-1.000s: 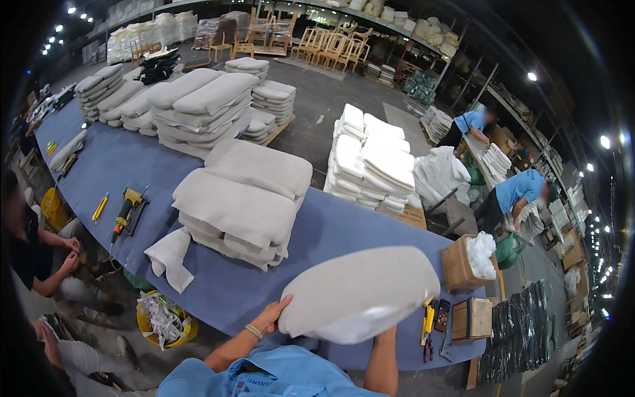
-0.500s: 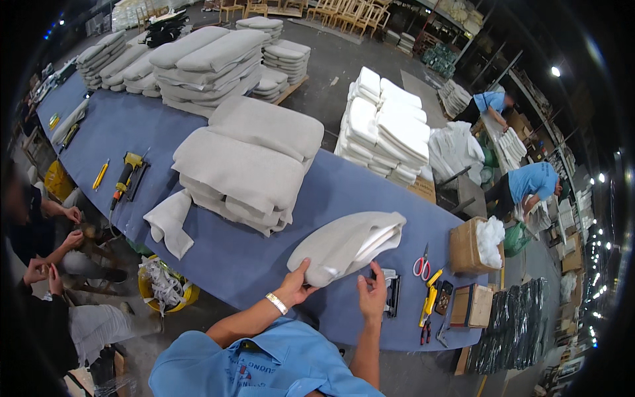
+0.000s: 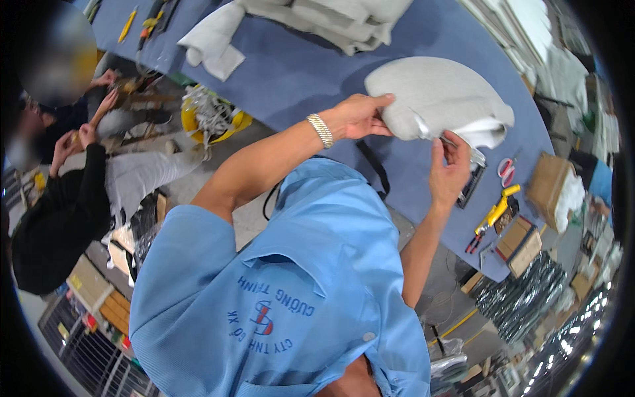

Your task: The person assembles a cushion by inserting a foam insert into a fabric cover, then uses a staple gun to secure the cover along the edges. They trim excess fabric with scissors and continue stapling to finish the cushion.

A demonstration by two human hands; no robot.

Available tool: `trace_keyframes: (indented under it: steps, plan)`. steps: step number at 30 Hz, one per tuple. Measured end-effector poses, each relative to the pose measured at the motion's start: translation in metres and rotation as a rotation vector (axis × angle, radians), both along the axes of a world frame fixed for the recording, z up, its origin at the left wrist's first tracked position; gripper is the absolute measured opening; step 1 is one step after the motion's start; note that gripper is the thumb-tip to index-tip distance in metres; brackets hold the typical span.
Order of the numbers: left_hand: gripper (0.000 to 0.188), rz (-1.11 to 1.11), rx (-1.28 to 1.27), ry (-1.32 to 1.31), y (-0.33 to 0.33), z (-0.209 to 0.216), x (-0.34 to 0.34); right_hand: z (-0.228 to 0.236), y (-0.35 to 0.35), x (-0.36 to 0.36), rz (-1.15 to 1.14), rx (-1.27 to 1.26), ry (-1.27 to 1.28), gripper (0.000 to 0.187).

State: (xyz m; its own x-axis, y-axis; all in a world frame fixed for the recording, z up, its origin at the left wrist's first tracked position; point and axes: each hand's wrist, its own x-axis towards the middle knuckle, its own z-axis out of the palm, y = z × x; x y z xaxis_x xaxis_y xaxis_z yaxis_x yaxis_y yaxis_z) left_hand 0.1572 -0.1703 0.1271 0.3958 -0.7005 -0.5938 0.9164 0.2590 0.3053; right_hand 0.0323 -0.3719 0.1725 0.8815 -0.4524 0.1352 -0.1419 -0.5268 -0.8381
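Observation:
A light grey fabric cushion (image 3: 436,92) with a rounded end is in front of me, at the near edge of the blue table. White padding (image 3: 486,132) shows where its cover gapes on the right. My left hand (image 3: 367,116) grips the cushion's left end, thumb on top and fingers beneath. With thumb and fingertips drawn together, my right hand (image 3: 451,164) pinches the cover's near edge beside the gap. A small shiny fold shows in the fabric between the hands. A black stapler (image 3: 471,188) lies just beyond my right hand.
To the right are red-handled scissors (image 3: 506,172), a yellow tool (image 3: 496,210), pliers (image 3: 474,241) and a cardboard box (image 3: 551,182). Stacked grey cushions (image 3: 331,20) and a loose grey piece (image 3: 215,43) lie farther left. Other people sit beside a yellow scrap bucket (image 3: 241,124).
My view has tipped down, so the table sits higher in it. The right hand has come onto the cushion's near edge and now pinches it; the left hand keeps its hold.

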Motion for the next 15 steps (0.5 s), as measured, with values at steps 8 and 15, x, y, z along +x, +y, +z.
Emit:
trace_keyframes:
  steps: [8, 15]
  plan:
    - [0.042, -0.357, 0.316, -0.484, 0.042, 0.001, -0.008, -0.016, -0.007, 0.001, -0.029, 0.120, 0.104, 0.021]
    - [0.031, -0.588, 0.588, -0.837, 0.195, -0.012, -0.099, -0.054, -0.016, -0.012, 0.027, 0.070, 0.215, 0.018]
